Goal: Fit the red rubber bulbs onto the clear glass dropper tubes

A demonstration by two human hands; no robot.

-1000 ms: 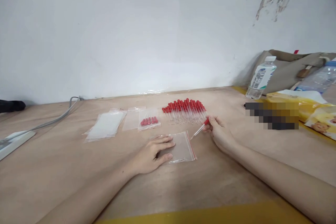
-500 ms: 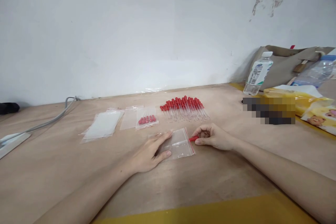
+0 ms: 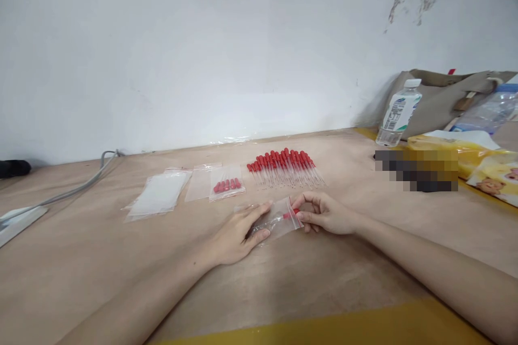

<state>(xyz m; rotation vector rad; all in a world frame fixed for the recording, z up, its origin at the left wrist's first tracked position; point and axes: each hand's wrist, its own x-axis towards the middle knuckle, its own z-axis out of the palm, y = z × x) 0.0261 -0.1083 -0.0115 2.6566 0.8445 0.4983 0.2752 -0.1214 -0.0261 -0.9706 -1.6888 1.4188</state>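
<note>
My left hand (image 3: 245, 234) lies over the left part of a clear zip bag (image 3: 285, 230), thumb and fingers spread and pressing it on the table. At the bag's right end, my right hand (image 3: 324, 215) pinches a dropper by its red bulb (image 3: 297, 211). The dropper's clear stem is inside the bag, and part of the bulb is within its red-lined mouth. Beyond my hands lies a row of red-bulbed droppers (image 3: 281, 161), stems toward me. To their left is another zip bag (image 3: 226, 194) holding several droppers.
A stack of flat zip bags (image 3: 159, 191) lies on the left of the brown-covered table (image 3: 324, 291). A grey cable (image 3: 84, 183) runs at far left. On the right stand a water bottle (image 3: 400, 113), a grey bag (image 3: 441, 97) and a yellow tissue pack (image 3: 481, 156).
My right hand has moved slightly left, pushing the dropper further into the zip bag. The bag has bulged and creased between my hands. My left hand has shifted slightly right.
</note>
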